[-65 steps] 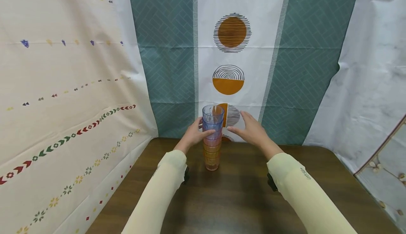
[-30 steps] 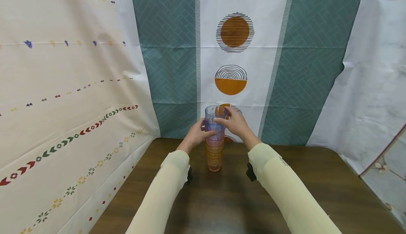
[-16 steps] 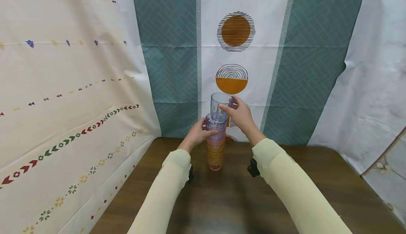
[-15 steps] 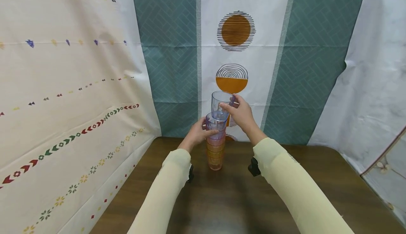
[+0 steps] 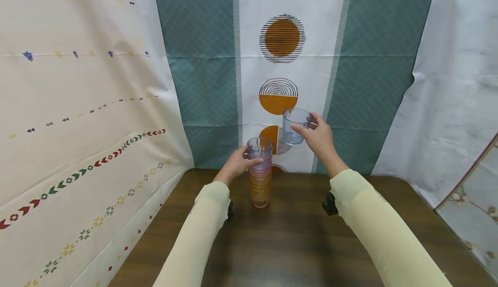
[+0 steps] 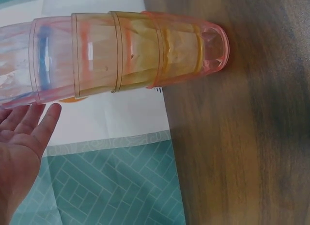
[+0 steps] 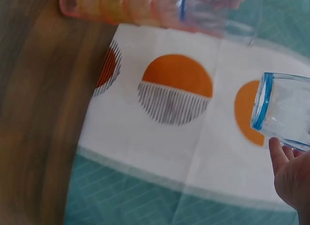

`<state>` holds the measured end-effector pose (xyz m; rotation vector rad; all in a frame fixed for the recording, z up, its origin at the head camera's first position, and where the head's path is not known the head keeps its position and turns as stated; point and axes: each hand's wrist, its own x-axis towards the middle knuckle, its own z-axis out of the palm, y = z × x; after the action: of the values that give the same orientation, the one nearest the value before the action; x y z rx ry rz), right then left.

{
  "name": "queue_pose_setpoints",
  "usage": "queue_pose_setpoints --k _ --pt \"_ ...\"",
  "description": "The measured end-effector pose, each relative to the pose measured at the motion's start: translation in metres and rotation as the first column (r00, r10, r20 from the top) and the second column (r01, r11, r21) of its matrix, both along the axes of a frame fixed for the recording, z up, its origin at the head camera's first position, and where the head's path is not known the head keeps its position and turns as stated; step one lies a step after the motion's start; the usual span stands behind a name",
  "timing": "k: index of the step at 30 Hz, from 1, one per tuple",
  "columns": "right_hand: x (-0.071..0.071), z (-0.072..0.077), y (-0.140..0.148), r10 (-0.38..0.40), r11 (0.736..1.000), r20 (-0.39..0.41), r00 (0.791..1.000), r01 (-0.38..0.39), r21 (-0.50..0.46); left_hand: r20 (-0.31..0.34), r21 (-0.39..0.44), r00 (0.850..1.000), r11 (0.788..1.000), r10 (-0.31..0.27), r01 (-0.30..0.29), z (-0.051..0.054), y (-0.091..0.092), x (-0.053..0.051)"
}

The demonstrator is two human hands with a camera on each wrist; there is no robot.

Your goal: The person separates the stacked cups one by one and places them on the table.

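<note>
Head, cup (image 5: 291,131) in hand (image 5: 320,138), sleeve lettering (image 5: 381,195) illegible

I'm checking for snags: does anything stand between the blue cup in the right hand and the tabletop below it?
Nothing visible does. The right hand holds the blue cup above the tabletop; the cup stack, gripped by the left hand, stands apart, to the left.
</note>
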<state>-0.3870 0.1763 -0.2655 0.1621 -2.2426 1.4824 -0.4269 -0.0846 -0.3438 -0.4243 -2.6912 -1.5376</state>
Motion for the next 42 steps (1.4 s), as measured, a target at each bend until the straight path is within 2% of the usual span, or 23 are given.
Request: queue_pose_setpoints --k 6,12,18,28,42 --pt "0.002 -0.020 0.019 -0.034 0.999 0.039 0.999 0.035 -0.013 0.009 -0.016 1.000 1.000 0.007 -0.007 0.000 -0.002 0.000" --pt "0.004 -0.047 0.032 -0.065 0.998 0.074 0.995 0.066 -0.014 0.018 -0.032 1.000 0.999 0.019 -0.018 0.000 -0.002 -0.001" --pt "0.004 -0.075 0.039 -0.084 0.996 0.115 0.990 0.085 -0.008 0.020 -0.036 1.000 0.999 0.022 -0.021 0.002 -0.003 0.000" --pt "0.006 -0.123 0.044 -0.137 0.990 0.132 0.982 0.141 -0.023 0.032 -0.045 0.999 0.999 0.019 -0.018 0.002 -0.003 0.000" --pt "0.010 -0.176 0.042 -0.102 0.992 0.184 0.978 0.114 -0.055 0.003 -0.059 1.000 0.998 0.014 -0.014 0.001 -0.002 -0.001"
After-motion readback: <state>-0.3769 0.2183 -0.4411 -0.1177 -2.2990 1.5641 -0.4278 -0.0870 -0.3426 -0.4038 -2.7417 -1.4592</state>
